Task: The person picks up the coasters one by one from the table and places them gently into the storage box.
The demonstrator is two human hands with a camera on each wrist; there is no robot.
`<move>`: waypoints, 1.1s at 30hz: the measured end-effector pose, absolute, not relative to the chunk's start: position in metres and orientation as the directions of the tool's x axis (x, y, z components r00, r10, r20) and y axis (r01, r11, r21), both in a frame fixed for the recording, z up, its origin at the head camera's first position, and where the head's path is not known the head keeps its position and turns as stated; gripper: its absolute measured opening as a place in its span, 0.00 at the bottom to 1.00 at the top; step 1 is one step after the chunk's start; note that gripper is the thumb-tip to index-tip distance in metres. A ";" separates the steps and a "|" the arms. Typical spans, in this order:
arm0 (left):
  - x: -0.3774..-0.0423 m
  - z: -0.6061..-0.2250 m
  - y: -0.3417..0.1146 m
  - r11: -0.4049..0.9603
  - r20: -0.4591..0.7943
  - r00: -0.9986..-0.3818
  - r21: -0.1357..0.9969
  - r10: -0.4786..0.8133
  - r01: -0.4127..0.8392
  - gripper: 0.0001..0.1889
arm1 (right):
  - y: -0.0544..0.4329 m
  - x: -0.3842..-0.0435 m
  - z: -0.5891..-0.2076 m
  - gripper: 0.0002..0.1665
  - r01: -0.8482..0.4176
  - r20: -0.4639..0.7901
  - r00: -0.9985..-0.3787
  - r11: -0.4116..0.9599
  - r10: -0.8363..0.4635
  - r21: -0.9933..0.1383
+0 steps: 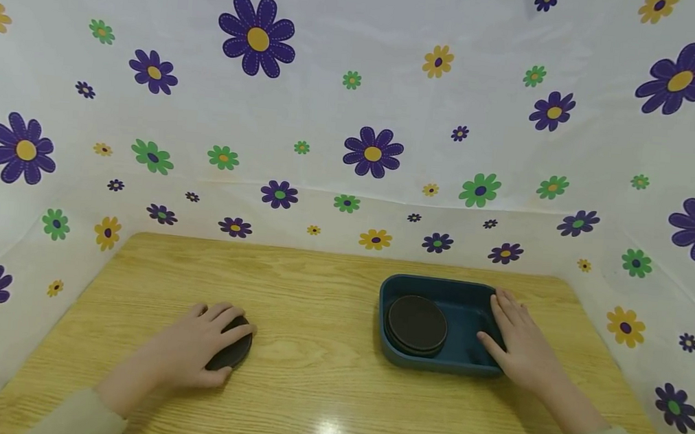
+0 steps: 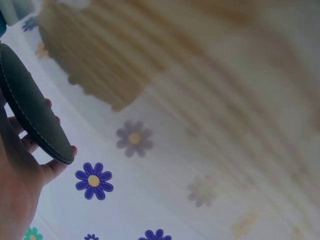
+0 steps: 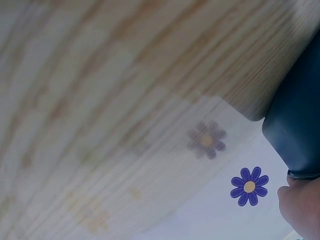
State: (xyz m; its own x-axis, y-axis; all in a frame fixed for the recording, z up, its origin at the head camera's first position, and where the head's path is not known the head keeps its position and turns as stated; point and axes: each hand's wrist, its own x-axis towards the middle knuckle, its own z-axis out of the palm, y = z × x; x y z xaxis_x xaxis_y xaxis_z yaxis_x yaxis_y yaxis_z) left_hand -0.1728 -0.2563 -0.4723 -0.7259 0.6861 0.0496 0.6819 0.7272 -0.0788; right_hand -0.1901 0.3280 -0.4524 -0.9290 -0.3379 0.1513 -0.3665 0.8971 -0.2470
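On the left side of the table, my left hand (image 1: pixel 202 349) grips a round black coaster (image 1: pixel 233 346) by its edges, thumb on the near side and fingers over the far side. In the left wrist view the coaster (image 2: pixel 35 107) shows a stitched rim, with fingertips behind its edge. To the right sits a dark blue rectangular container (image 1: pixel 433 367) with rounded corners. My right hand (image 1: pixel 519 346) rests over its right rim, fingers extended and thumb reaching inside. A small stack of round dark coasters (image 1: pixel 417 323) lies in the container's left part.
The wooden table (image 1: pixel 307 393) has rounded far corners. A white cloth (image 1: pixel 308 103) printed with purple, yellow and green flowers surrounds it at the back and both sides. Bare wood lies between the left hand and the container.
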 end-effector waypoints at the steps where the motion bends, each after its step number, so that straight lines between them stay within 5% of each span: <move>1: -0.174 -0.472 -0.254 0.725 0.055 -0.723 -0.080 0.689 0.685 0.36 | 0.328 -0.190 -0.452 0.48 -0.366 0.151 -0.929 0.897 -0.338 -0.248; 33: -0.206 -0.454 -0.160 0.632 0.106 -0.625 -0.052 0.774 0.773 0.37 | 0.330 -0.191 -0.454 0.48 -0.362 0.151 -0.931 0.896 -0.333 -0.256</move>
State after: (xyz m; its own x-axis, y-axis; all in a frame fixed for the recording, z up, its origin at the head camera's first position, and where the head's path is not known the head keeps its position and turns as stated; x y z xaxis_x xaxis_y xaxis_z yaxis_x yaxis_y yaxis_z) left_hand -0.2064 -0.1601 -0.4537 -0.6248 0.7736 0.1059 0.7734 0.6318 -0.0520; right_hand -0.1910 0.3296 -0.4543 -0.9308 -0.3331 0.1507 -0.3622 0.8961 -0.2564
